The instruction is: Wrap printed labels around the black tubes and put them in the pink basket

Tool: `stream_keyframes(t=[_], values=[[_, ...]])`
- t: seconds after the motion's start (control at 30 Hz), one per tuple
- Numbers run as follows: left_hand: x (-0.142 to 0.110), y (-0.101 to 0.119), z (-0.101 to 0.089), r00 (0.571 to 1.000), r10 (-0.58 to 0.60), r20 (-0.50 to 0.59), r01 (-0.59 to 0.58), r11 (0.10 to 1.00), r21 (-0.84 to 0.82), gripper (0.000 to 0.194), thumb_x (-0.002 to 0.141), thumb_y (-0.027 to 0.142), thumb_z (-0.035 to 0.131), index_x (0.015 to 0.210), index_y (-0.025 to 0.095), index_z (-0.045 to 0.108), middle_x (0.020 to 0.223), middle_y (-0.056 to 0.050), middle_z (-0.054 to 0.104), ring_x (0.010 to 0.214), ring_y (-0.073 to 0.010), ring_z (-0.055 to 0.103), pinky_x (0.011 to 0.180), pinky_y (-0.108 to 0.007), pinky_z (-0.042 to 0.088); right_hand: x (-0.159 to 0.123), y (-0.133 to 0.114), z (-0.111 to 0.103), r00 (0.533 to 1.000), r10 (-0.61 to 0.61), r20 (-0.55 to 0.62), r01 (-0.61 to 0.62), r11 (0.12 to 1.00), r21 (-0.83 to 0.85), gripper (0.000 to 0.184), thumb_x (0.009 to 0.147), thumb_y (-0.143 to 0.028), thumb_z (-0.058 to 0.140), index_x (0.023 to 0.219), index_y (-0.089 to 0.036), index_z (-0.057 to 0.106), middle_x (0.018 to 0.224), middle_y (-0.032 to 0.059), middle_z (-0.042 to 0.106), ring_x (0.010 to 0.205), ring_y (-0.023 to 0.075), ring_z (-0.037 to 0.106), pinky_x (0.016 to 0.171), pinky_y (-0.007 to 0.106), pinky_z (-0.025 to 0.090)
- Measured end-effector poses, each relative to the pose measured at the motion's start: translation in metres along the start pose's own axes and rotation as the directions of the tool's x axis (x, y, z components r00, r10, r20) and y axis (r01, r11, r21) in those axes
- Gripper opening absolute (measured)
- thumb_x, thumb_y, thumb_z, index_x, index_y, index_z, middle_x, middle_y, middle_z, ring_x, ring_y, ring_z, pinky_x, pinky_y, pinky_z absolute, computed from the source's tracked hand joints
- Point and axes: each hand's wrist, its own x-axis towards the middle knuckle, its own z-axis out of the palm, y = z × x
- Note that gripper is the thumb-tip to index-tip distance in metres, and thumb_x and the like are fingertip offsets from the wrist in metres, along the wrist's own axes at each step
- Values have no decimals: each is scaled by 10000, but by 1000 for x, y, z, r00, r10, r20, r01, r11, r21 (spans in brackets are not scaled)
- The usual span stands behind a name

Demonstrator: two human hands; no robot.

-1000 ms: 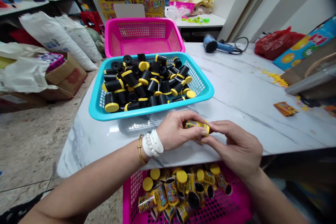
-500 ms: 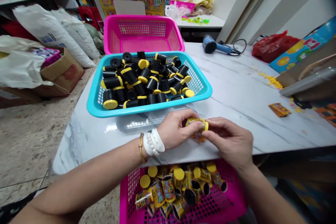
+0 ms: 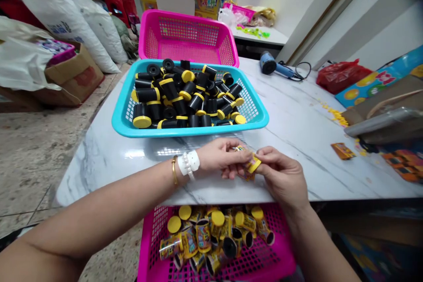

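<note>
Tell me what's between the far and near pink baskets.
In the head view: the blue basket of black containers, then marbled tabletop, where the left hand and right hand both touch a small yellow-capped container.

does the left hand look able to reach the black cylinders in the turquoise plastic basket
Probably yes: the black cylinders lie uncovered beyond the left hand, though that hand holds a yellow printed container.

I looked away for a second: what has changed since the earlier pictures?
The cup has tilted: its yellow end, which faced right, now slants down. On the left hand, fingers now show below the thumb; the right hand stays on the cup. The black cups in the blue basket and the labelled cups in the pink basket below stayed put.
</note>
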Motion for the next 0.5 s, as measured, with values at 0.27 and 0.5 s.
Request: stream_keyframes(t=[0.27, 0.5], values=[[2, -8, -1, 993, -94, 65, 98, 994, -56, 610, 732, 744, 696, 826, 144, 638, 573, -17, 656, 402, -107, 586, 383, -195, 450, -9, -12, 8, 997, -70, -25, 69, 996, -50, 152, 795, -191, 806, 899, -302, 801, 993, 31, 650, 768, 158, 703, 613, 293, 650], [-1, -4, -1, 984, -133, 115, 140, 988, -61, 612, 664, 739, 759, 788, 156, 622, 528, 9, 627, 347, -84, 519, 334, -172, 386, -17, -21, 10, 997, -76, 31, 79, 993, -91, 167, 814, -178, 782, 939, -288, 792, 1089, 57, 648, 704, 156, 711, 592, 314, 660]])
